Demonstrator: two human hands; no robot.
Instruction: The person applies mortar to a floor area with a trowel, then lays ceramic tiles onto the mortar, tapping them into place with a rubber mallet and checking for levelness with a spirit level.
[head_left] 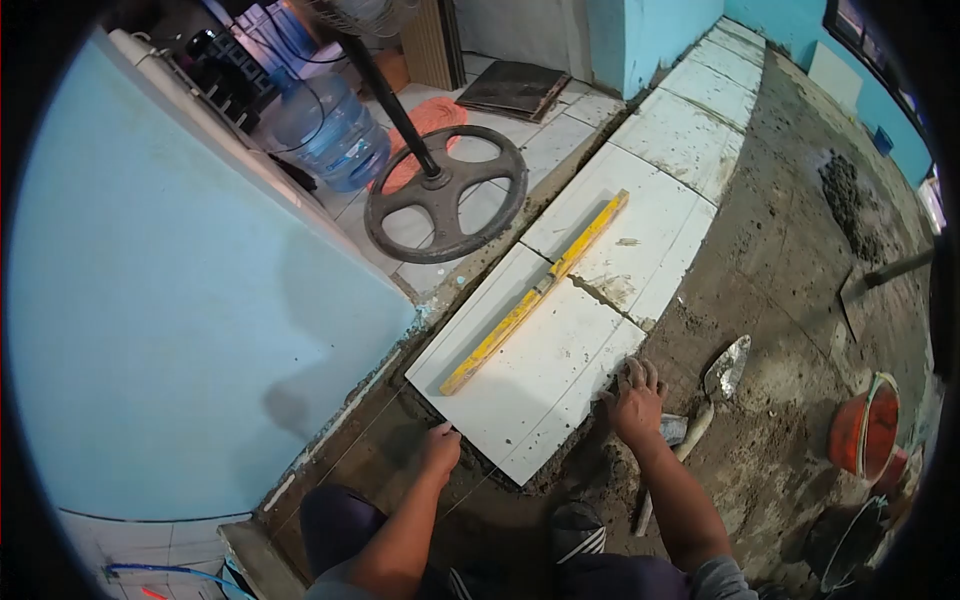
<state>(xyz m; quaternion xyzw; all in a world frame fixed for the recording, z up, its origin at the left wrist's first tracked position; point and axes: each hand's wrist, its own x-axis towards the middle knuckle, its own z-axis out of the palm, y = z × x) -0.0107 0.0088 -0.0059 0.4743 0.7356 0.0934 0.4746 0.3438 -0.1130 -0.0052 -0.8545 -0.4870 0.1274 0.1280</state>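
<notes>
A yellow spirit level [500,335] lies lengthwise across two white floor tiles. The nearer tile [560,370] has bits of mortar on it. My left hand [440,447] is at this tile's near left edge, its fingers drawn together; what they hold, if anything, is hidden. At the tile's right corner is my right hand [636,402], fingers spread, the tips touching or close to the edge. Just right of that hand lie a hammer [673,430], partly hidden by the wrist, and a trowel [727,368] with a pale handle on the mortar.
Wet mortar [770,400] spreads to the right, with a red bucket [862,432] and a shovel [855,300] on it. A round black fan base [447,195] and a water bottle [330,130] stand beyond the blue wall [200,290] on the left.
</notes>
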